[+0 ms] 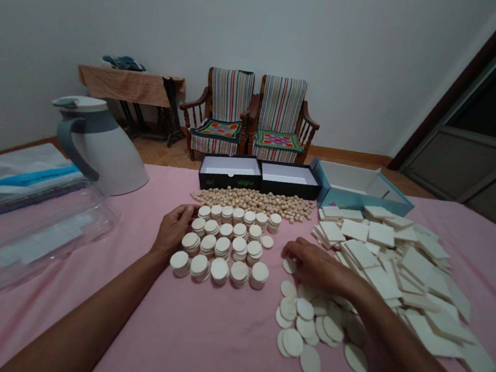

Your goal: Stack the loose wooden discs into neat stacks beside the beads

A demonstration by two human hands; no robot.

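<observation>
Several short stacks of pale round discs (219,271) stand in rows on the pink cloth. My left hand (174,228) rests at the left end of the back rows, its fingertips beside the corner stack; whether it grips anything is unclear. A single disc (267,242) lies flat at the right of the second row. My right hand (313,265) is closed, fingers bent down over a loose disc (289,266) that shows partly beneath them. Below that hand spreads a loose pile of discs (304,327).
Square pale tiles (417,277) are heaped at the right. Small wooden pieces (250,201) lie behind the stacks, before two black boxes (230,181) and a blue box (327,195). A jug (112,158) and a clear plastic tray (44,246) are at the left.
</observation>
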